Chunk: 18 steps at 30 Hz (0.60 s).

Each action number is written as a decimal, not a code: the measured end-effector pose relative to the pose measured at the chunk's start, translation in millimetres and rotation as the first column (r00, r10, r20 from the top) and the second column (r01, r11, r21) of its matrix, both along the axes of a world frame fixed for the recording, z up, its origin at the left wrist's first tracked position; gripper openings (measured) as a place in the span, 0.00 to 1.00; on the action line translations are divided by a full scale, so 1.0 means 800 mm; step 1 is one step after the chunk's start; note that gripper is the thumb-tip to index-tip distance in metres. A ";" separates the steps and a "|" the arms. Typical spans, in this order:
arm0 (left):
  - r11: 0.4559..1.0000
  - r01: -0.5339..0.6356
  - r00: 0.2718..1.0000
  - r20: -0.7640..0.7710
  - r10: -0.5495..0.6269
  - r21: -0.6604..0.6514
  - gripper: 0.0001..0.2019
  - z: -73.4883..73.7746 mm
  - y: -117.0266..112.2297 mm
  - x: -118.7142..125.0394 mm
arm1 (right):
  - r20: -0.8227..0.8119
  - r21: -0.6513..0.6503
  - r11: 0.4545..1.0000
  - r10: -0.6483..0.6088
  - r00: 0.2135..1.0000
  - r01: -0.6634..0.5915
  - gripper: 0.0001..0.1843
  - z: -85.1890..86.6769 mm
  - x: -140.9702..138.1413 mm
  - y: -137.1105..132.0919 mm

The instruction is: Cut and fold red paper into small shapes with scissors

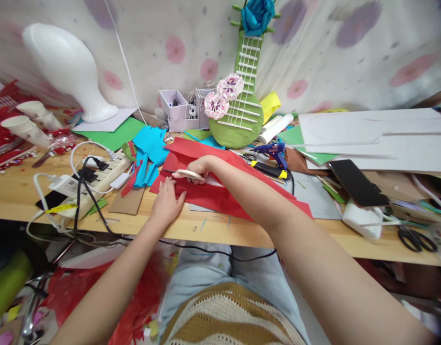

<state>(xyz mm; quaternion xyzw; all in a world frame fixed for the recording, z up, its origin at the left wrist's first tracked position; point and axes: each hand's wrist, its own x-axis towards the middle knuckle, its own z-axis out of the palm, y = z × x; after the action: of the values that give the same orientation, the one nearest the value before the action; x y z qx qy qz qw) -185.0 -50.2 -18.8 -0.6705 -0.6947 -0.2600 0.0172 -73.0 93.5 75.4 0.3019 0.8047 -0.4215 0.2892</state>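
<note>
A large red sheet [278, 194] of paper or cloth lies across the wooden table in front of me, with a long slit dividing its left part. My right hand [201, 168] is closed around a pair of scissors [186, 174] with white handles. Their dark blades point left, at the sheet's left part. Just nearer to me, my left hand [167, 203] rests flat on the sheet's left edge with its fingers stretched out. Beyond the sheet stands a green paper guitar [238, 127] with white strings and a blue paper flower.
Left of the sheet are blue paper pieces [148, 143] and a power strip [101, 182] with tangled cables. A blue glue gun [272, 152], a yellow-black utility knife [271, 169], a phone [357, 183] and black scissors [416, 238] lie to the right. A cable hangs along the front edge.
</note>
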 end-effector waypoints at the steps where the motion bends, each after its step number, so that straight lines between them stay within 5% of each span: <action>1: 1.000 0.001 1.000 0.003 -0.001 0.001 0.17 0.000 0.000 0.000 | -0.019 0.026 1.000 0.003 1.000 -0.002 0.28 -0.001 0.000 0.001; 10: 1.000 -0.008 0.999 0.043 0.009 -0.009 0.18 0.005 -0.002 0.003 | -0.038 -0.007 1.000 -0.007 0.999 0.006 0.31 0.006 -0.005 -0.003; 14: 1.000 -0.006 0.999 0.038 0.006 -0.008 0.18 0.005 -0.001 0.003 | -0.073 0.064 0.998 0.009 0.997 -0.005 0.25 -0.001 -0.008 0.002; 18: 1.000 -0.008 1.000 0.022 0.008 -0.007 0.18 0.002 0.000 0.002 | -0.140 -0.051 0.996 -0.082 0.987 0.076 0.24 0.000 0.000 0.001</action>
<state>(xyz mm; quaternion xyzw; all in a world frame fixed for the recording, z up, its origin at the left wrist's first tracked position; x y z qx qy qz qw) -183.8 -50.3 -17.5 -0.6649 -0.6983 -0.2648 0.0080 -73.0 94.7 75.7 0.2961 0.8007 -0.4715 0.2211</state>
